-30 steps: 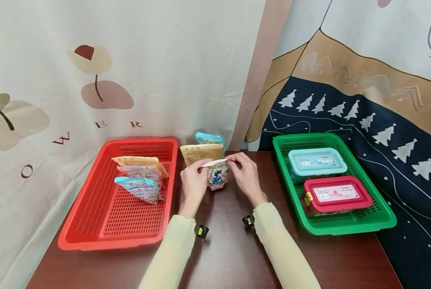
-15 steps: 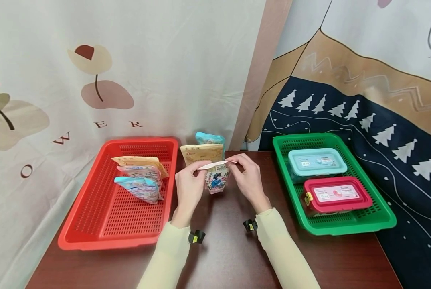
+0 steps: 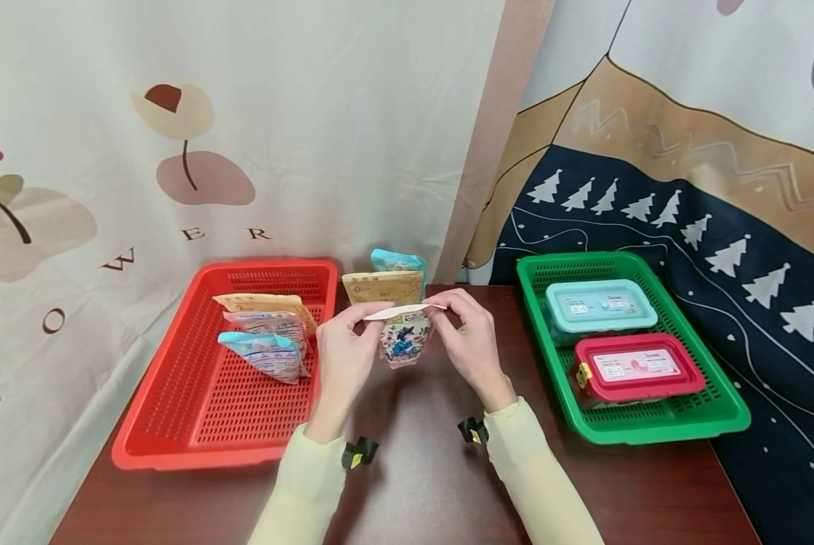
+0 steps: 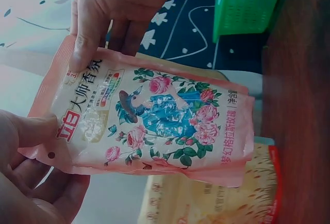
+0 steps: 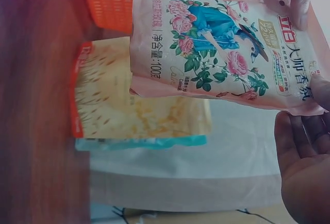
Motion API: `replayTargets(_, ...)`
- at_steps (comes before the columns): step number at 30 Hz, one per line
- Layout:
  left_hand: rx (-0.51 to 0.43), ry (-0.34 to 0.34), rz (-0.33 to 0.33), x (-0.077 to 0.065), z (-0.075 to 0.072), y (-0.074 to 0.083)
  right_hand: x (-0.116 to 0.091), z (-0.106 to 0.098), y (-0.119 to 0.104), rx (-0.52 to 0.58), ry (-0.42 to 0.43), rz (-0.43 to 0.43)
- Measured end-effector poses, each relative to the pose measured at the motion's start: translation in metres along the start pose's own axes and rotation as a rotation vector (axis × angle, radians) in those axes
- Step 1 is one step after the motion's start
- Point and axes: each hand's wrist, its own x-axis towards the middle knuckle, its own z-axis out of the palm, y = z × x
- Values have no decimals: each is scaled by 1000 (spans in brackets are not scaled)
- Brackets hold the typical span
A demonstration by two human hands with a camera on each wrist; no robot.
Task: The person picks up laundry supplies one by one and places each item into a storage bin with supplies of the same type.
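Note:
A pink-and-white laundry detergent pouch [image 3: 404, 341] with printed roses and a figure in blue hangs upright between my hands. My left hand [image 3: 347, 348] pinches one upper corner between thumb and fingers. At the opposite upper corner, my right hand [image 3: 471, 341] has the same pinch. Both wrist views show the printed front of the pouch [image 4: 170, 116], its top edge stretched between the hands. Just behind it stands a beige-yellow pouch [image 3: 382, 286], seen larger in the right wrist view. A light-blue pouch [image 3: 397, 260] stands behind that one, mostly hidden.
To the left, a red basket [image 3: 243, 446] holds 3 upright pouches, beige, pink and blue. A green basket [image 3: 659, 431] at the right contains a light-blue lidded box [image 3: 600, 305] and a red lidded box [image 3: 638, 367]. Printed curtains [image 3: 352, 136] rise behind the brown table [image 3: 434, 469].
My left hand has moved left and slightly toward me, bringing the detergent pouch a little left and nearer. My right hand has barely shifted; both keep their pinch.

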Motion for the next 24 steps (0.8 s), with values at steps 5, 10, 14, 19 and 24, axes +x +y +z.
replayTargets(5, 20, 5, 57, -1, -9, 4, -1, 0, -10, 22, 5, -48)
replayTargets(10, 65, 4, 79, -3, -22, 8, -3, 2, -19, 40, 3, -110)
replayTargets(14, 60, -14, 53, -4, -33, 13, -4, 5, -27, 63, -3, -144)
replayTargets(19, 82, -25, 66, -4, -49, 16, -5, 11, -38, 109, -22, -169)
replayTargets(24, 38, -92, 49, -1, -69, 17, -6, 20, -50, 147, -24, -184)
